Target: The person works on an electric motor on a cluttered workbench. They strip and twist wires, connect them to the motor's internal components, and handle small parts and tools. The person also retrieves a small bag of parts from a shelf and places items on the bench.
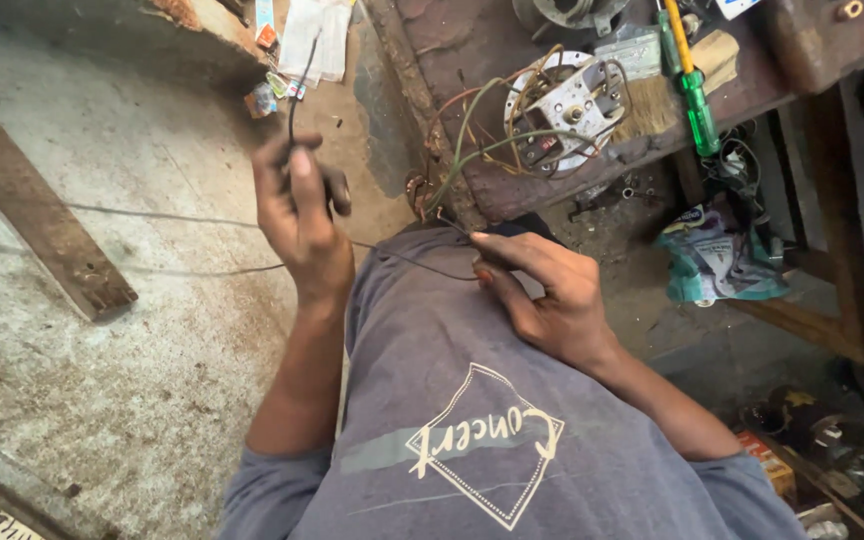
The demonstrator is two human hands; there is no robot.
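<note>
Head view: grey shirt with a pale diamond print [477,445] fills the near foreground. Right hand [542,290] pinches one end of a thin dark wire [407,260] between thumb and fingertips; left hand [297,205] is clenched around the same wire, which runs up past it. Step in hand, as judged: drawing the wire taut between both hands. Next move likely calls for a steady pinch and even tension. Motor part with looped wires [562,105] sits at the workbench [472,40] near edge, green screwdriver [692,85] beside it. Crumpled teal-and-white packet [717,260] lies below the bench; small coloured wrappers [277,90] near the far floor edge.
</note>
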